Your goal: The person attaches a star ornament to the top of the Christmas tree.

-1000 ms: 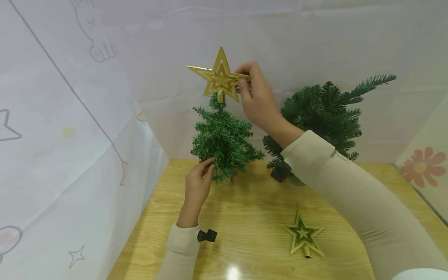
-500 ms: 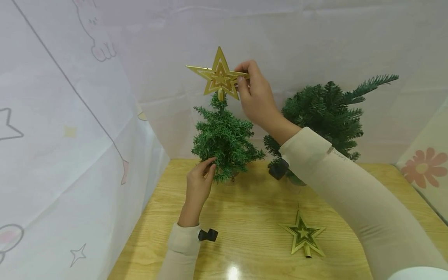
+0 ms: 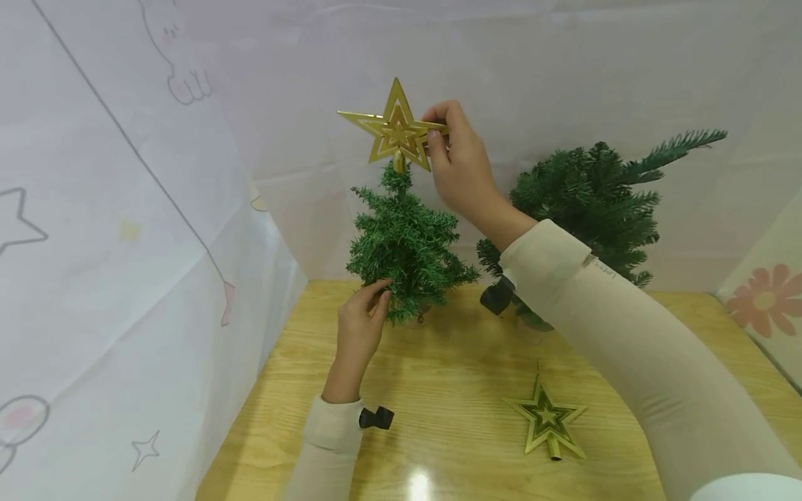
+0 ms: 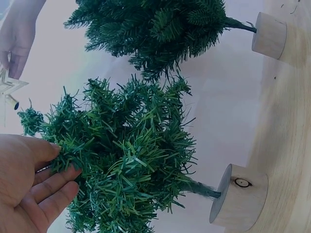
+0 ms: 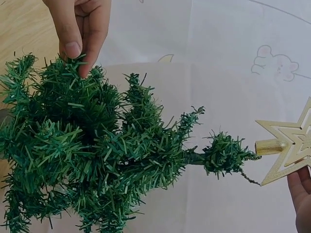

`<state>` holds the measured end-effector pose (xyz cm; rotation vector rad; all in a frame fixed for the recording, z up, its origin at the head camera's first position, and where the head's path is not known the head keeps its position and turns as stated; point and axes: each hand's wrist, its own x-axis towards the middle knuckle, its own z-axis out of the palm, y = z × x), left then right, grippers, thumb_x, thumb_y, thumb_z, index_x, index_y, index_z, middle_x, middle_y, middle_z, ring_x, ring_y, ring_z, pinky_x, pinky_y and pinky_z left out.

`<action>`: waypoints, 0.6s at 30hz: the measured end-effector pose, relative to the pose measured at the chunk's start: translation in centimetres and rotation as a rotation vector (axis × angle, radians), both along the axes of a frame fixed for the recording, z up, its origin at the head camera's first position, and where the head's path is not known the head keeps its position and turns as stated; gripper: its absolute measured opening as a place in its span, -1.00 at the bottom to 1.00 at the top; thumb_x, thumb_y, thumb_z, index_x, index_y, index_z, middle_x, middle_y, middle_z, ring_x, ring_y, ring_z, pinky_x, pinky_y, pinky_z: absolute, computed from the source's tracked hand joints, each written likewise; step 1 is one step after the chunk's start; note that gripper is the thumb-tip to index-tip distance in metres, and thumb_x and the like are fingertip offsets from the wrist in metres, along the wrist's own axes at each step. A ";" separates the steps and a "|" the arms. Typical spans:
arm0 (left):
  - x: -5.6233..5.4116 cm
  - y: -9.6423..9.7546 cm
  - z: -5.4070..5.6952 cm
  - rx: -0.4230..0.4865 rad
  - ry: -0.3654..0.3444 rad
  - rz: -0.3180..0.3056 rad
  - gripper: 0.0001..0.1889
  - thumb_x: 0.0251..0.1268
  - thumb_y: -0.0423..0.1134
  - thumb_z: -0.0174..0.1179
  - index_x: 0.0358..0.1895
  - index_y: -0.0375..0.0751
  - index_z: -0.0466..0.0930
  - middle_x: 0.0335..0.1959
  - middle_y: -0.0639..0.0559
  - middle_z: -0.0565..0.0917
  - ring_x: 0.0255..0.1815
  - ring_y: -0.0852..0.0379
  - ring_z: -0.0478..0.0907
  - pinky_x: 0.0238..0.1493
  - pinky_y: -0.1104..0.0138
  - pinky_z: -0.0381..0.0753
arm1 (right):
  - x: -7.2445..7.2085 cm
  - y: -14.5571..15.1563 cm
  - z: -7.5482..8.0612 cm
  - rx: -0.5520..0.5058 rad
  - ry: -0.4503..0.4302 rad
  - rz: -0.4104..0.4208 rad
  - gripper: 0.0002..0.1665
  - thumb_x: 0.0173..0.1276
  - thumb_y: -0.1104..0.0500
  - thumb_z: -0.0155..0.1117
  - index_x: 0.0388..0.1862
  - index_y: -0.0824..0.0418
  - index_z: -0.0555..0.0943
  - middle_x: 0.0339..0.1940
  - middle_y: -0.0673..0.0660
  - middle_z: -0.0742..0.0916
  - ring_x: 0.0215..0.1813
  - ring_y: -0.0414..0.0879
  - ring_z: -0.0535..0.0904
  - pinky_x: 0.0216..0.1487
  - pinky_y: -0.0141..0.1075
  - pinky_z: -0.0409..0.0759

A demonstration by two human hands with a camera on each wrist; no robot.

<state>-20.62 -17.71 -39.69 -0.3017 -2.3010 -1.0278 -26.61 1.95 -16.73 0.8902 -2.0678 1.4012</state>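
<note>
A small green artificial Christmas tree [image 3: 410, 243] stands at the back of the wooden table, on a round wooden base [image 4: 241, 196]. My left hand [image 3: 360, 323] pinches one of its lower branches between thumb and fingers. Over the treetop, my right hand [image 3: 462, 163] holds a gold star tree topper [image 3: 397, 129] by its right point. The topper's hollow tube [image 5: 270, 146] is close to the tree's tip [image 5: 228, 155] in the right wrist view. A gap separates star and tip in the left wrist view.
A second, darker Christmas tree [image 3: 583, 202] stands to the right, partly behind my right forearm. Another gold star topper [image 3: 546, 417] lies flat on the table [image 3: 451, 369] at the front right. Printed cloth [image 3: 301, 83] encloses the back and sides.
The head view has shifted slightly. Both hands keep their hold, and the star stays over the treetop with little visible movement relative to it.
</note>
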 end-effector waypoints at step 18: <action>0.0 -0.1 0.0 -0.003 0.009 0.009 -0.71 0.46 -0.23 0.14 0.17 -0.05 0.61 0.01 -0.06 0.66 -0.04 0.06 0.67 -0.08 0.29 0.68 | -1.2 -0.5 0.8 -0.008 0.054 -0.059 -0.78 0.62 0.23 -0.24 0.07 0.26 0.34 0.04 0.11 0.61 0.08 -0.21 0.56 0.06 -0.40 0.54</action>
